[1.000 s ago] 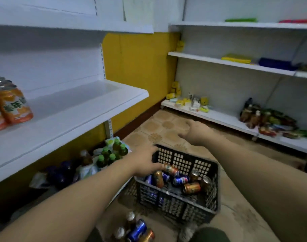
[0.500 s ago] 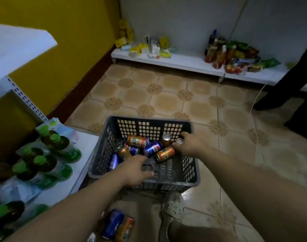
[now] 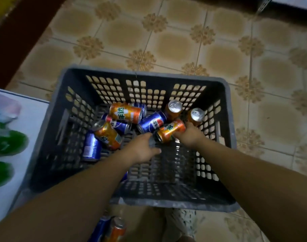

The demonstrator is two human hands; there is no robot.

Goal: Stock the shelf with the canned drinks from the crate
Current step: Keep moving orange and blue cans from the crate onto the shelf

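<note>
Grey plastic crate [image 3: 166, 204] fills the middle of the head view. It stands on the tiled floor [image 3: 166, 41] beside a white shelf [image 3: 32, 123] at the left edge. Cans lie jumbled in its upper half. The right hand [image 3: 189, 137] curls round an orange can [image 3: 170, 131] lying on its side. The left hand [image 3: 142, 149], loose-fingered and empty, reaches toward a blue can [image 3: 152, 122]. That grip seems to sit near the can's end, so lifting may let it slip or topple the upright cans [image 3: 174, 109] just beside it.
</note>
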